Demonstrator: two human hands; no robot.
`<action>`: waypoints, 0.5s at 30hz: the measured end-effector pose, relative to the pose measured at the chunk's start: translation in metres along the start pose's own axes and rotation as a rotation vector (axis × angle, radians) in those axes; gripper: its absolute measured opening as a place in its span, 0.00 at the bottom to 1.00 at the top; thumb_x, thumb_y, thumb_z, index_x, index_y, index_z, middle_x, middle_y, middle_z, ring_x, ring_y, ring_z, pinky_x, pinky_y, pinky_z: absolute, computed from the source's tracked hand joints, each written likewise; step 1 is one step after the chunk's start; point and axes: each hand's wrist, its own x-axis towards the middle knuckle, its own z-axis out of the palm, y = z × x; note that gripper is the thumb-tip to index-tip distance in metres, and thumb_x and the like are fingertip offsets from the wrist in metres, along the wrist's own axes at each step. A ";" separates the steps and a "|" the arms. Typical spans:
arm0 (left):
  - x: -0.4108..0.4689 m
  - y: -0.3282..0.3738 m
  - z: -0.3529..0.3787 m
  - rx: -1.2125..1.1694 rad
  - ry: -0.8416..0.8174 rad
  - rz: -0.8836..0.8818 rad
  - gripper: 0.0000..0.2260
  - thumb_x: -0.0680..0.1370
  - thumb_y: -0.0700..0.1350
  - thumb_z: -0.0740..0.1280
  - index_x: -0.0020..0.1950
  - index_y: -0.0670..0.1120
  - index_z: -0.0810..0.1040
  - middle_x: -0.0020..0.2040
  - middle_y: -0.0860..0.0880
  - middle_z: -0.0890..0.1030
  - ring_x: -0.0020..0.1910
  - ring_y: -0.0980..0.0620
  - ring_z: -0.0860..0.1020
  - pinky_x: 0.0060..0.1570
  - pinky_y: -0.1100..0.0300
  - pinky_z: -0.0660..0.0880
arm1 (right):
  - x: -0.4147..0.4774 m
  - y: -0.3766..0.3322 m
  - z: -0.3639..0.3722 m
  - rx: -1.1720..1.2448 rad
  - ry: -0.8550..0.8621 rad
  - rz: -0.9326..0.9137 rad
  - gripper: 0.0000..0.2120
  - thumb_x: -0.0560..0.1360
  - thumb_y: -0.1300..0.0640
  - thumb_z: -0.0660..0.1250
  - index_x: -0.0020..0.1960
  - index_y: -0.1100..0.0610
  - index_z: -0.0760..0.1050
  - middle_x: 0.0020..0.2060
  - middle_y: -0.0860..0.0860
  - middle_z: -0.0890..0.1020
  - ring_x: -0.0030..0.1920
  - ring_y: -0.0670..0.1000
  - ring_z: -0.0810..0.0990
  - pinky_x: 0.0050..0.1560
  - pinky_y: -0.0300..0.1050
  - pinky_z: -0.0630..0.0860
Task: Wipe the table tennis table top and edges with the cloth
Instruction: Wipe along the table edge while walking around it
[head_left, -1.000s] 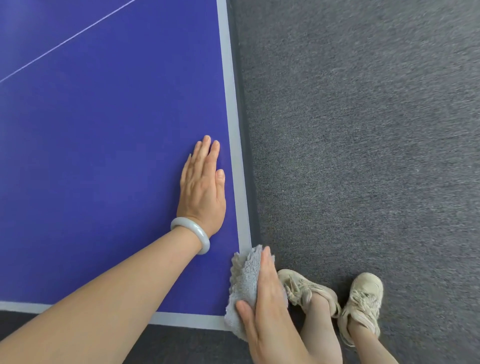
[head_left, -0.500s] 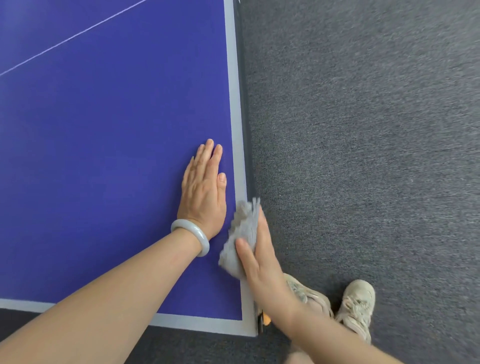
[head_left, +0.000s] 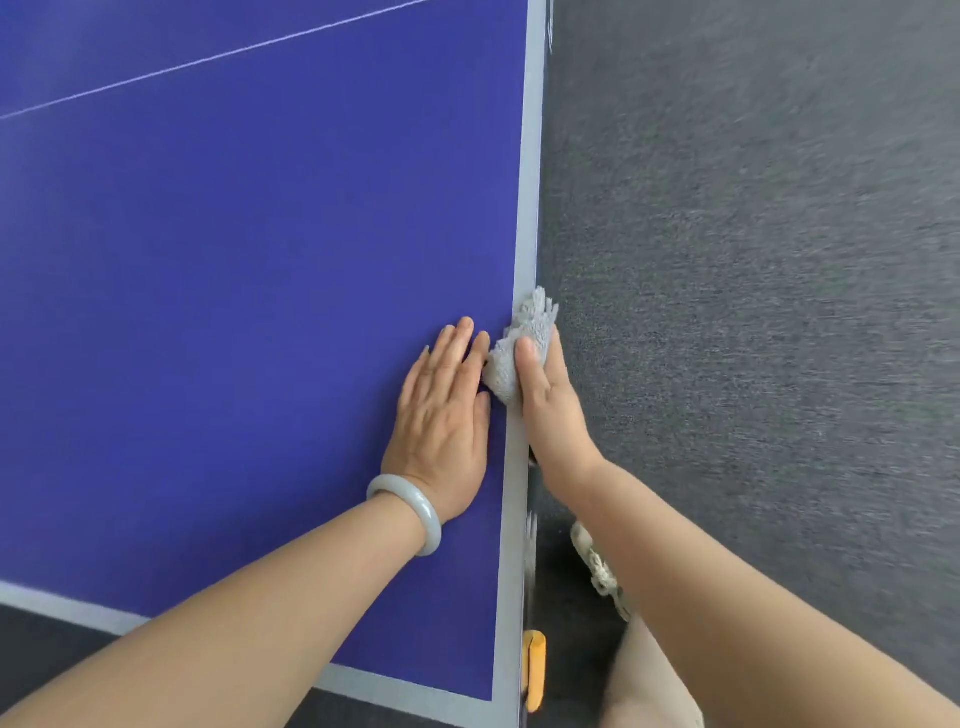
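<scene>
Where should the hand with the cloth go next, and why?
Probably slide the cloth up along the grey edge, away from the body. The right hand pinches it onto that edge beside the flat left hand, and much edge lies ahead.

Count taken: one blue surface (head_left: 260, 312), one cloth (head_left: 524, 338), and two grips, namely left grip (head_left: 447, 415) and right grip (head_left: 550, 415). Also one bracelet (head_left: 415, 514), one shoe (head_left: 597, 566), one orange corner fitting (head_left: 535, 670) near right, one white line (head_left: 208, 60) far left.
</scene>
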 end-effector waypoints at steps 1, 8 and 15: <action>0.001 0.001 -0.001 0.000 0.000 0.000 0.24 0.82 0.44 0.48 0.79 0.44 0.57 0.80 0.48 0.53 0.80 0.51 0.50 0.78 0.54 0.47 | -0.016 0.008 0.000 -0.017 0.005 -0.013 0.27 0.84 0.50 0.55 0.80 0.54 0.52 0.76 0.54 0.64 0.75 0.49 0.63 0.77 0.49 0.59; 0.002 -0.001 0.001 0.059 -0.024 -0.003 0.25 0.82 0.45 0.48 0.79 0.43 0.57 0.80 0.46 0.55 0.79 0.48 0.53 0.77 0.48 0.55 | 0.008 0.005 0.001 -0.088 0.041 -0.011 0.24 0.84 0.50 0.54 0.77 0.56 0.59 0.72 0.55 0.70 0.73 0.50 0.67 0.75 0.51 0.61; -0.001 -0.001 0.002 0.173 -0.074 -0.003 0.25 0.83 0.48 0.48 0.80 0.43 0.55 0.81 0.45 0.53 0.79 0.47 0.52 0.75 0.47 0.57 | 0.108 -0.047 0.003 -0.130 0.100 -0.036 0.25 0.84 0.46 0.54 0.77 0.56 0.61 0.71 0.54 0.72 0.72 0.51 0.70 0.74 0.51 0.63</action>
